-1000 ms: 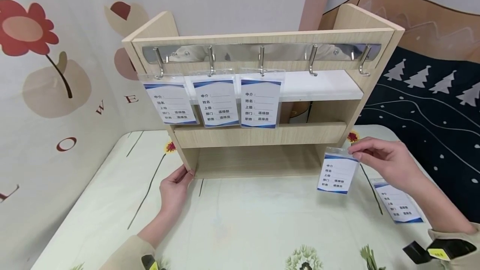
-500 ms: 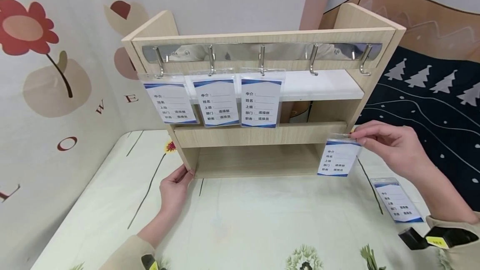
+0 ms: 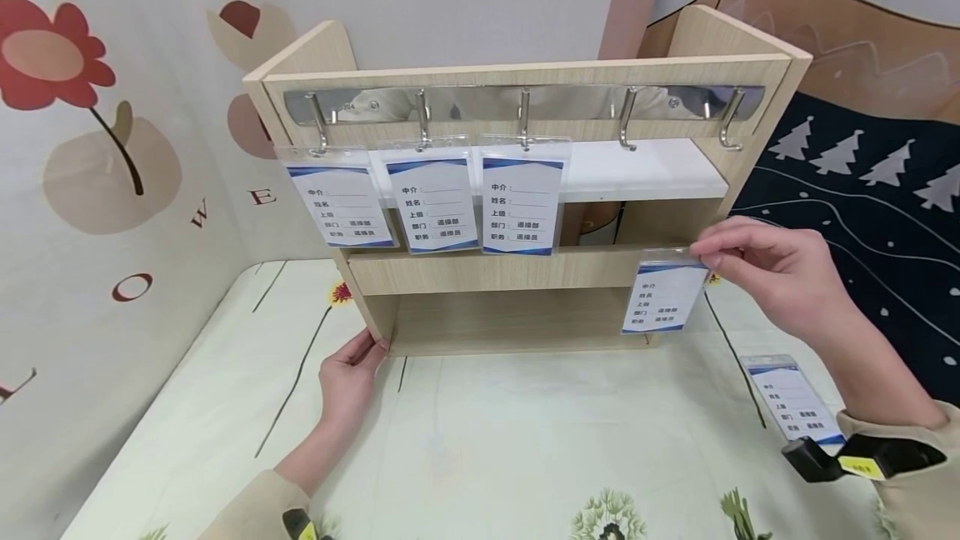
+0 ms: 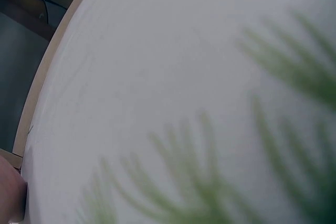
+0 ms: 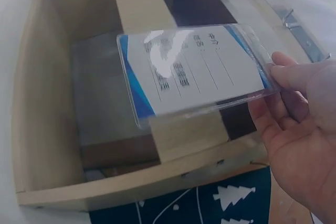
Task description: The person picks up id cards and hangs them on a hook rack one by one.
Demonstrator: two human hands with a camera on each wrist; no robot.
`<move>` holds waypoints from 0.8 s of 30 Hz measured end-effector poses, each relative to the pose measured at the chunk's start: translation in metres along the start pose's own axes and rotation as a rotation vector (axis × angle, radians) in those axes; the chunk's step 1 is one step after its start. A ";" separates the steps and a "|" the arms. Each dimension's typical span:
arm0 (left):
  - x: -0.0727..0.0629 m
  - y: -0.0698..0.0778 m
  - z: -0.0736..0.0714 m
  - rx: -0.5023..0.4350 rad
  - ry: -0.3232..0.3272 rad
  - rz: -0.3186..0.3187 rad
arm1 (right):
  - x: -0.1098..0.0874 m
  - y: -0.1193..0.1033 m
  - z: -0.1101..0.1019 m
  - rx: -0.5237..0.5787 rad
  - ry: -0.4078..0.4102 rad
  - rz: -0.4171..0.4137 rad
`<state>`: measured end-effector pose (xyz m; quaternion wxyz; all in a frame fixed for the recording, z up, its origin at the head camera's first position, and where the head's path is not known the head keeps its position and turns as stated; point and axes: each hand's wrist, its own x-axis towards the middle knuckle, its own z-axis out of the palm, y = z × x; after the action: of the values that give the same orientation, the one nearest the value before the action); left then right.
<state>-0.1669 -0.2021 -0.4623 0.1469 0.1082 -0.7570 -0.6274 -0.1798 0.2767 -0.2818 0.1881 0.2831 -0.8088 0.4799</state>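
Note:
Between thumb and fingers, my right hand (image 3: 780,277) pinches the top right corner of an ID badge (image 3: 665,298) in a clear plastic sleeve. The badge hangs in front of the shelf's lower right part; in the right wrist view the badge (image 5: 194,74) shows its printed face. My left hand (image 3: 351,373) touches the lower left corner of the wooden shelf (image 3: 517,272). Three more badges (image 3: 522,207) hang from the left, second and middle metal hooks (image 3: 522,119). Nothing hangs on the two right hooks (image 3: 627,119).
Another badge (image 3: 797,402) lies on the pale flowered cloth (image 3: 510,440), under my right forearm. A white board (image 3: 637,172) sits behind the hooks. Patterned curtains (image 3: 847,215) stand behind and to the right.
My right hand has risen with the badge and drawn slightly left, bringing it in front of the shelf's right side. The left hand has stayed at the shelf's lower corner.

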 end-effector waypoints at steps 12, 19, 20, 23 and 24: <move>-0.001 0.001 -0.001 0.012 -0.004 -0.007 | 0.018 -0.017 0.011 0.128 0.065 -0.051; -0.001 0.001 -0.001 0.007 -0.008 -0.009 | 0.022 -0.026 0.015 0.154 0.123 -0.058; -0.001 0.001 -0.001 0.006 -0.009 -0.009 | 0.023 -0.026 0.016 0.158 0.130 -0.062; -0.001 0.001 0.000 0.007 -0.005 -0.006 | 0.025 -0.029 0.016 0.198 0.149 -0.072; -0.001 0.001 0.000 0.008 -0.004 -0.004 | 0.026 -0.030 0.016 0.214 0.154 -0.074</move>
<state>-0.1662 -0.2021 -0.4614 0.1436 0.1093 -0.7597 -0.6247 -0.1811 0.2437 -0.2548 0.2361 0.2935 -0.7252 0.5763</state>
